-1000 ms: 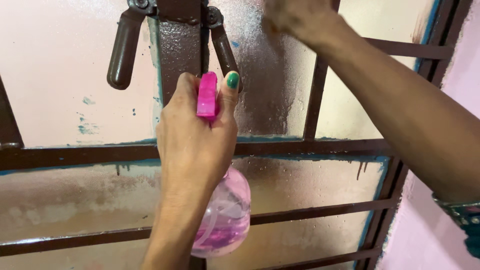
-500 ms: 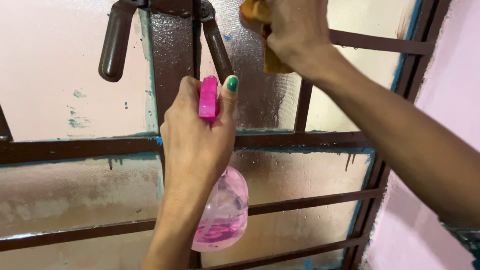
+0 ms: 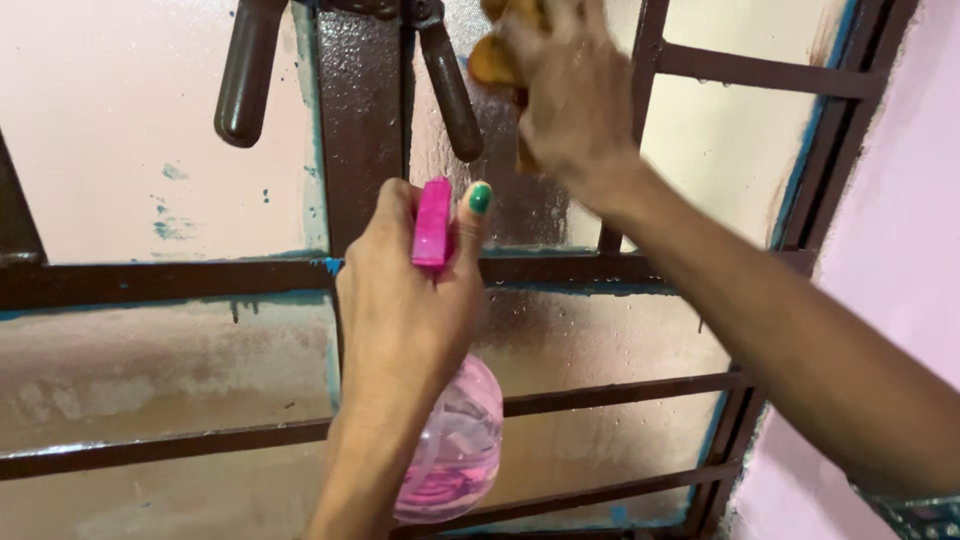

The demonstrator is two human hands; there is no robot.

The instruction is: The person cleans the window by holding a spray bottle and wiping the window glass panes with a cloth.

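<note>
Since half a second ago we see the right hand (image 3: pixel 570 105) and its orange cloth (image 3: pixel 492 60) shifted slightly lower against the frosted window pane (image 3: pixel 520 200), while the left hand (image 3: pixel 410 300) sits lower in view. The pink spray bottle (image 3: pixel 455 440) stands nearly upright, long axis vertical, its pink nozzle head (image 3: pixel 432 222) pointing up toward the glass. The left grip is clenched round the bottle's neck, the tank hanging below the fist; the right grip bunches the cloth beside the brown window handle (image 3: pixel 452 95).

one spray bottle (image 3: pixel 450 440), one cloth (image 3: pixel 492 60), two handles (image 3: pixel 245 75)
</note>
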